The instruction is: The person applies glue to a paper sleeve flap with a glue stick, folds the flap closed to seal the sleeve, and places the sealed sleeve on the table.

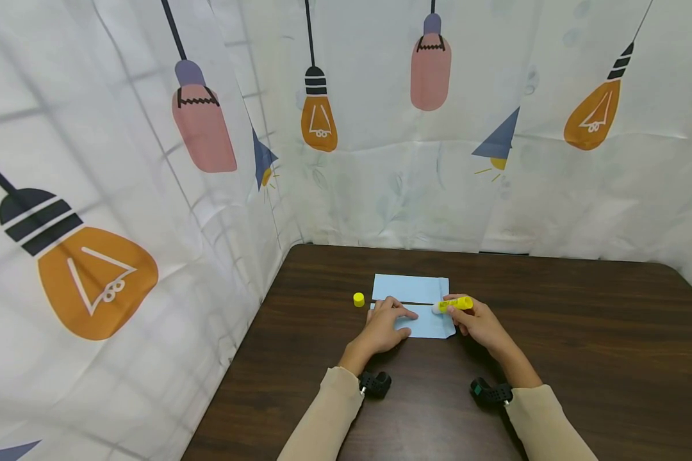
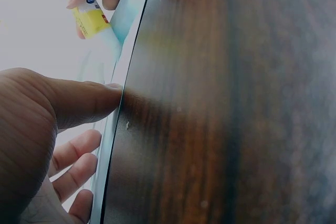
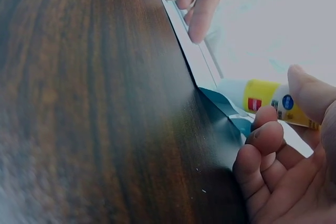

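A light blue piece of folded paper (image 1: pixel 429 326) lies on the table, with narrow folded strips along its right side. Just beyond it, across a thin dark gap, is another light blue paper panel (image 1: pixel 409 287); whether the two are joined I cannot tell. My left hand (image 1: pixel 382 328) rests on the near paper's left part, thumb at its near edge. In my right hand (image 1: pixel 480 323) I grip a yellow glue stick (image 1: pixel 455 304), its white end against the near paper's right part. The right wrist view shows the paper's corner flap (image 3: pixel 215 98) lifted slightly off the table.
The glue stick's yellow cap (image 1: pixel 359 299) stands on the dark wooden table (image 1: pixel 582 333), left of the papers. White curtains (image 1: pixel 369 192) printed with lamps hang behind the table and along its left side. A black wrist strap (image 1: pixel 375 384) sits on each forearm.
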Demonstrator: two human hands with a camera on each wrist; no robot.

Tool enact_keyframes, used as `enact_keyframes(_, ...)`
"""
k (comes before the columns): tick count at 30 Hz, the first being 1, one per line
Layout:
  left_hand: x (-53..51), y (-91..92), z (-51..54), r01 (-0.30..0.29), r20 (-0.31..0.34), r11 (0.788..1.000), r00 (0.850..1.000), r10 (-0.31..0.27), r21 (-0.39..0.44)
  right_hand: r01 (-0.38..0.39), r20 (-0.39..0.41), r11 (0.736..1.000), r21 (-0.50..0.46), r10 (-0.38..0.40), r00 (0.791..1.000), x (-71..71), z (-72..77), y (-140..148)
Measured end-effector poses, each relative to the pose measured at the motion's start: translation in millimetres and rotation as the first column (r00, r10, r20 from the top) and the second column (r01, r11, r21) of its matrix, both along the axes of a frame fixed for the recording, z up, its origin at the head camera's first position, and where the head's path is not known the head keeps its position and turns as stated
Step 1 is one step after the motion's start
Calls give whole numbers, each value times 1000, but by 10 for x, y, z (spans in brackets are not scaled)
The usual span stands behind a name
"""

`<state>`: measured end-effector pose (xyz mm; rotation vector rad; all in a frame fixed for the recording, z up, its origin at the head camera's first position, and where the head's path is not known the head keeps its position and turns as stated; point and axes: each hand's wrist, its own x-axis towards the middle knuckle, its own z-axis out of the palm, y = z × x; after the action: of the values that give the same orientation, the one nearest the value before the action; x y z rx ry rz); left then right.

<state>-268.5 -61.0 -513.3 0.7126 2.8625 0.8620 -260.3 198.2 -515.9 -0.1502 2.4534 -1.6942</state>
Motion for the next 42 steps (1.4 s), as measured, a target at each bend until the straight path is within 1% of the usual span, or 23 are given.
enact_keyframes(9,3,-3,-12,6,-2,1000,1000,-6,2,-4,7,1000,13,3,1000,7,25,-13)
enact_keyframes(16,6,2,12,5,-6,1000,1000,-5,0,22,52,1000,-1,-22,998,16,68,-36)
enact_keyframes(25,4,-2,10,2,-1,1000,1000,-2,-3,37,93,999,39,-40,995,17,75,-32)
enact_keyframes(42,10,-3,8,7,-3,1000,1000,-7,0,19,84,998,56,-24,996,6,39,-11)
